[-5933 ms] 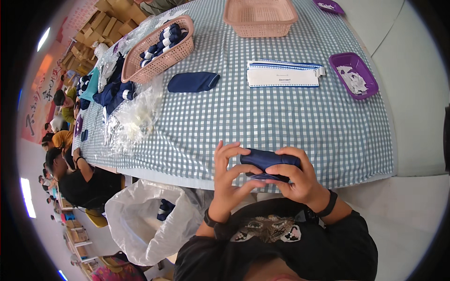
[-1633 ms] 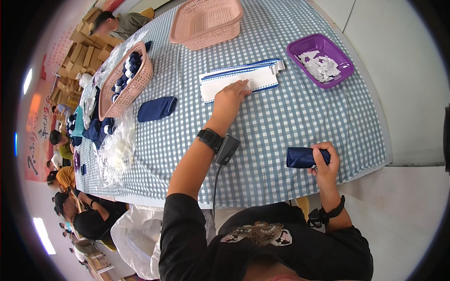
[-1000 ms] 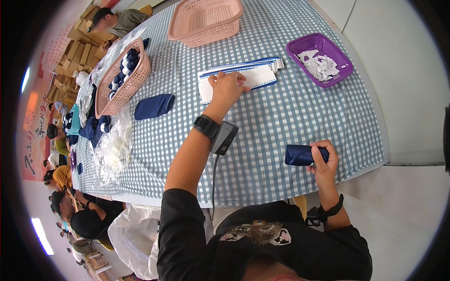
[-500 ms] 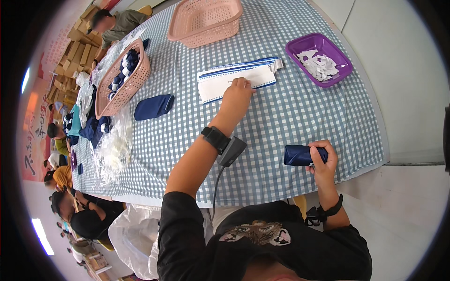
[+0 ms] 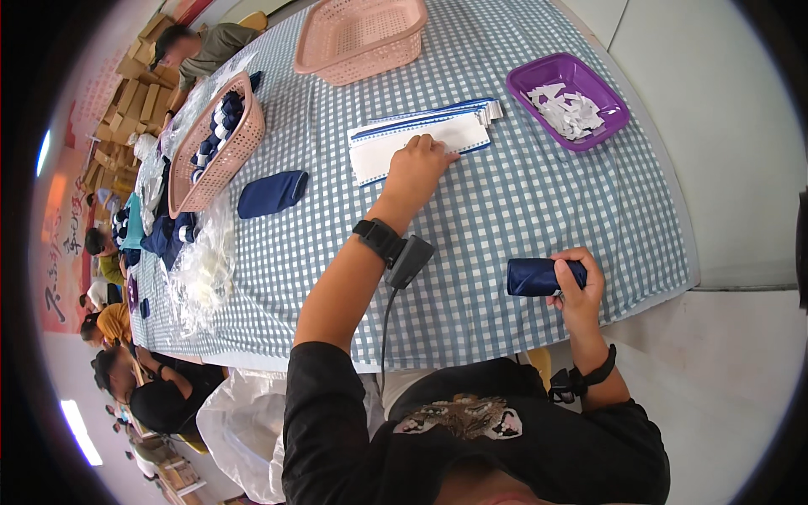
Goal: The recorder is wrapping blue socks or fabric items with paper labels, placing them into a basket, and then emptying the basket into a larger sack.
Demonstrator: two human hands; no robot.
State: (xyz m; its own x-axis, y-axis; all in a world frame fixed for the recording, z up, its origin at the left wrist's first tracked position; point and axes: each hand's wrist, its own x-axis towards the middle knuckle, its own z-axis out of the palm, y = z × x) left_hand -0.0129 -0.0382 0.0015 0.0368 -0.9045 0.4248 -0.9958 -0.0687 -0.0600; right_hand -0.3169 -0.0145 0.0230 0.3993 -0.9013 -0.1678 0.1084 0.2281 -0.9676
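My left hand (image 5: 414,175) rests on a stack of white paper strips with blue edges (image 5: 379,158). Its fingers are bent and closed at the near edge of the top strip, with the thumb to the right; the fingertips are partly hidden. My right hand (image 5: 582,290) is wrapped round a rolled navy fabric bundle (image 5: 532,277), held level above the near right part of the table. To the left of the strips lies a flat navy fabric piece (image 5: 273,194).
A purple basket (image 5: 619,133) of white paper slips stands far right. A pink basket (image 5: 316,69) sits at the back; another pink basket (image 5: 202,195) at left holds navy rolls with white bands. Clear plastic bags (image 5: 202,282) lie near it. People sit farther left along the checked tablecloth (image 5: 337,252).
The whole view has shifted slightly. My left hand stays at the strips with its fingers bent, and my right hand keeps its hold on the navy bundle.
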